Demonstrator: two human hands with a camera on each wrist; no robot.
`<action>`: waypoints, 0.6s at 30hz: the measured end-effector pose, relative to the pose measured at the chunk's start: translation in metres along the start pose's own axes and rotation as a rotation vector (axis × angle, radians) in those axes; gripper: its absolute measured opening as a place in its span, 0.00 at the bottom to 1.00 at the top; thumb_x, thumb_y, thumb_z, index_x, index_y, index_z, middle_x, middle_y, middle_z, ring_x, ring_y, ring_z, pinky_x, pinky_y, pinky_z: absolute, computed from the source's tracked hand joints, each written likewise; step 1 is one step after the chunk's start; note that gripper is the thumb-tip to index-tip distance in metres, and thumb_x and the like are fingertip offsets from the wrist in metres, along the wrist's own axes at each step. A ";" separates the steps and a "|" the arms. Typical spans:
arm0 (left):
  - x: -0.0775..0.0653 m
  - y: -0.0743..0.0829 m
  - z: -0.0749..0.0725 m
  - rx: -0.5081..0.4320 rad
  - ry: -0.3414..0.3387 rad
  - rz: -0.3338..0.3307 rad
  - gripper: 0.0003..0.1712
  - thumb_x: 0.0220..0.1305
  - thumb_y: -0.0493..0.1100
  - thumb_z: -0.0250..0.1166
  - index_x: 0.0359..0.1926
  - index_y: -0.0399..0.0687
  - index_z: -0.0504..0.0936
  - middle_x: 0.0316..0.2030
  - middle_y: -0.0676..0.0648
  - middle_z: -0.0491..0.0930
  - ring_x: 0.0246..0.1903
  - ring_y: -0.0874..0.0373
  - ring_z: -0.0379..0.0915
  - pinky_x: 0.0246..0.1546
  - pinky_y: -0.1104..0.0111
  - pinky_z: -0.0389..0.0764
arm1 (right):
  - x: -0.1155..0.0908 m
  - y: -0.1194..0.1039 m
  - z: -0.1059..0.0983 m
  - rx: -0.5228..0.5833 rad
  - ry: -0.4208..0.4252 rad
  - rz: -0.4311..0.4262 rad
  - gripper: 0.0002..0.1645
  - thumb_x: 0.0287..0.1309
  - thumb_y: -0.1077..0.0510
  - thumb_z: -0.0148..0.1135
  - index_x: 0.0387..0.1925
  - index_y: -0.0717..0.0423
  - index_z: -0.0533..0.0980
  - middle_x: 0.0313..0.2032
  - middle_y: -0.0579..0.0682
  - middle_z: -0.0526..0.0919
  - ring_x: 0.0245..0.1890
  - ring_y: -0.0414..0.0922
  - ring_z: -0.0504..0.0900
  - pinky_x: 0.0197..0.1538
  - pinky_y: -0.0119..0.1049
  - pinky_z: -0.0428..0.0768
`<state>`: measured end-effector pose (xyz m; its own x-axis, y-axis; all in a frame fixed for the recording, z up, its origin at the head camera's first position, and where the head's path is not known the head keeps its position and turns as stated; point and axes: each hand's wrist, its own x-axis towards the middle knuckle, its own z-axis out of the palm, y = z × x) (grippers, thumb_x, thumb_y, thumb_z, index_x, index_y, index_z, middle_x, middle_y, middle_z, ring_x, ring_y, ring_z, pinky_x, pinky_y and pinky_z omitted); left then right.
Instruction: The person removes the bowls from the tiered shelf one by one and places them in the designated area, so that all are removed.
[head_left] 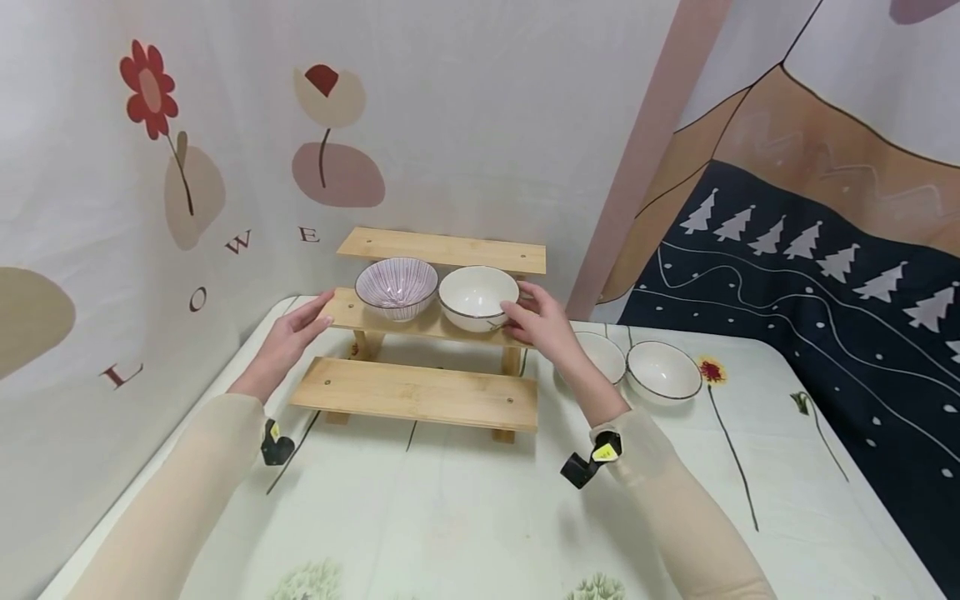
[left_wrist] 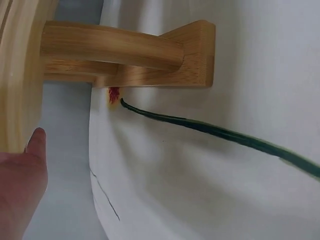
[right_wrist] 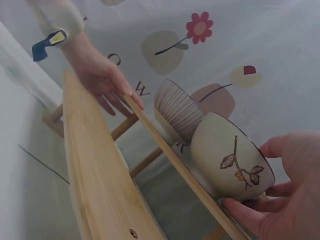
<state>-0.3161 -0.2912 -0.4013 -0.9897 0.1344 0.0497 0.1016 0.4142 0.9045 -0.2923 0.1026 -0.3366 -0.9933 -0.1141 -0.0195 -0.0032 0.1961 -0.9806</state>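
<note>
A three-tier wooden stand (head_left: 414,390) is set on the table. On its middle board, a purple-striped bowl (head_left: 397,287) sits beside a white bowl (head_left: 478,293), both upright; the white one has a brown rim and a leaf sprig (right_wrist: 242,167) on its side. My right hand (head_left: 542,321) holds the white bowl by its right side, fingers and thumb spread between rim and base. At the left end of that same board, my left hand (head_left: 287,340) touches the wood with fairly straight fingers; a fingertip (left_wrist: 36,142) shows against the board's end in the left wrist view.
Two more white bowls stand on the table right of the stand: one (head_left: 663,372) in full view, the other (head_left: 602,357) partly behind my right forearm. A printed cloth (head_left: 465,500) covers the table. Patterned fabric (head_left: 487,117) hangs close behind the stand and along the left.
</note>
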 end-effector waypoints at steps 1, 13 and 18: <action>0.000 0.000 -0.001 0.009 -0.001 -0.002 0.39 0.75 0.59 0.52 0.79 0.55 0.50 0.79 0.44 0.46 0.78 0.41 0.43 0.77 0.43 0.49 | 0.000 0.000 0.001 0.019 -0.002 0.007 0.37 0.71 0.54 0.58 0.75 0.56 0.57 0.70 0.61 0.69 0.61 0.56 0.80 0.60 0.44 0.83; 0.005 0.005 -0.008 0.100 -0.037 -0.008 0.39 0.75 0.56 0.53 0.79 0.51 0.50 0.78 0.38 0.50 0.75 0.35 0.49 0.75 0.39 0.52 | 0.000 -0.001 0.006 0.128 0.026 0.045 0.34 0.72 0.57 0.54 0.75 0.56 0.57 0.65 0.64 0.73 0.43 0.46 0.83 0.53 0.40 0.87; 0.008 0.010 -0.011 0.145 -0.036 0.016 0.40 0.75 0.54 0.55 0.78 0.43 0.52 0.76 0.35 0.53 0.74 0.35 0.51 0.75 0.42 0.56 | 0.000 -0.003 0.006 0.167 0.021 0.082 0.35 0.72 0.57 0.53 0.75 0.54 0.56 0.64 0.64 0.74 0.35 0.39 0.83 0.44 0.33 0.89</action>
<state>-0.3243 -0.2957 -0.3868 -0.9838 0.1732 0.0454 0.1331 0.5375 0.8327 -0.2920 0.0957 -0.3345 -0.9916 -0.0839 -0.0987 0.0956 0.0398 -0.9946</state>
